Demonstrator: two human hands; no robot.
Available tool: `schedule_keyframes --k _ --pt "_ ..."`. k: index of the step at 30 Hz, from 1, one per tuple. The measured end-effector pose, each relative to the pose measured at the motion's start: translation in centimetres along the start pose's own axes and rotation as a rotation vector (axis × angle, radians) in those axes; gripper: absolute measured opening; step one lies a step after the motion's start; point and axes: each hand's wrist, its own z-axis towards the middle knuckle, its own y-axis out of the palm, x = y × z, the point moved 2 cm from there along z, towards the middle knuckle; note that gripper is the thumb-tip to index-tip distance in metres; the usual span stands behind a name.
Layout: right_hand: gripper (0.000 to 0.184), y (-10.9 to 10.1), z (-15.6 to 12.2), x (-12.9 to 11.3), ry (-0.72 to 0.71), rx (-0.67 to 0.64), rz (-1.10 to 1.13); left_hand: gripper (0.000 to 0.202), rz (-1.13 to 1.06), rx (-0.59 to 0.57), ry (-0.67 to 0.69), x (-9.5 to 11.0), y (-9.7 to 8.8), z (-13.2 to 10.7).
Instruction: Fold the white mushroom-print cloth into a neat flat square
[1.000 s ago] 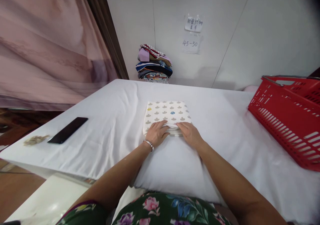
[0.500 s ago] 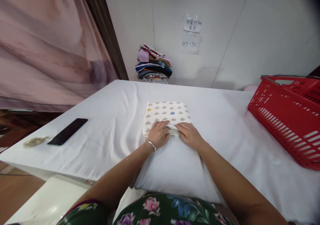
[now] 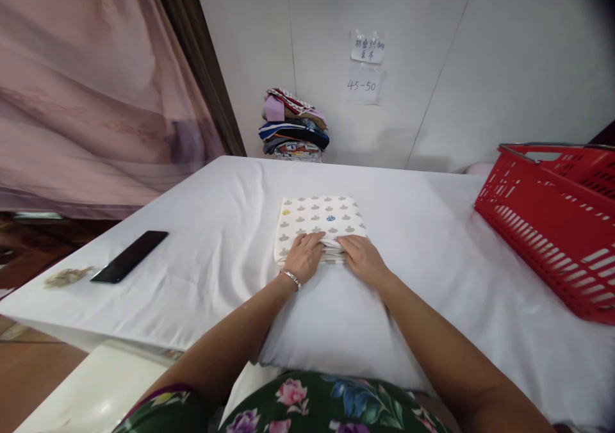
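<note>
At the far left hangs a pink, slightly shiny curtain (image 3: 86, 100). Below it begins a wide table covered with a white, wrinkled sheet (image 3: 216, 228). On the left edge of this table lies a small pale brown clump (image 3: 62, 277), too small to tell what it is. Just beside it lies a flat black phone (image 3: 129, 256) with its screen dark.

Farther back, against the white wall, stands a pile of folded clothes in many colours (image 3: 294, 125).

In the middle of the table lies a folded cream cloth with rows of small grey shapes (image 3: 319, 215). It is a neat rectangle of several layers, well apart from the phone.

The left hand (image 3: 303, 257) lies palm down on the near left part of this cloth, with the fingers stretched and close together. A thin silver bracelet (image 3: 291, 278) is on its wrist. The right hand (image 3: 364, 259) rests at the near right edge of the cloth, and its fingertips point to the left hand and touch the edge of the layers. If it pinches the layers or only presses on them, I cannot tell. The two hands are near each other but do not touch.

On the wall above are two small white paper notes (image 3: 368, 49); the lower one reads "45-50".

At the far right stands a red plastic basket with slotted walls (image 3: 552, 228), well apart from the cloth.
</note>
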Motion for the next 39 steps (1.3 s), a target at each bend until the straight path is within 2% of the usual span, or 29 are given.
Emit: schedule_keyframes --k 7,12,16,23,30,36,39 --pt "0.048 0.2 0.3 -0.1 0.032 0.019 -0.058 0.015 -0.071 0.029 -0.004 0.3 -0.9 -0.1" --pt "0.049 -0.2 0.0 0.4 -0.024 0.059 -0.04 0.012 -0.101 0.083 0.021 0.5 -1.5 0.0" --pt "0.05 0.0 -0.1 0.6 -0.044 0.061 -0.065 0.01 -0.081 0.083 0.042 0.6 -1.4 0.1" --pt "0.049 0.3 -0.3 0.8 -0.008 0.076 -0.043 0.021 -0.008 0.036 0.033 1.0 -1.5 0.6" --pt "0.05 0.0 -0.4 0.4 0.032 0.049 0.006 0.023 0.009 0.116 0.053 0.9 -0.5 0.2" --pt "0.033 -0.9 -0.5 -0.2 0.082 0.115 0.156 0.022 -0.011 0.163 0.078 0.4 -0.3 -0.1" --pt "0.027 -0.9 0.0 -0.6 0.08 0.092 0.149 0.023 -0.021 0.173 0.067 0.4 -0.4 0.0"
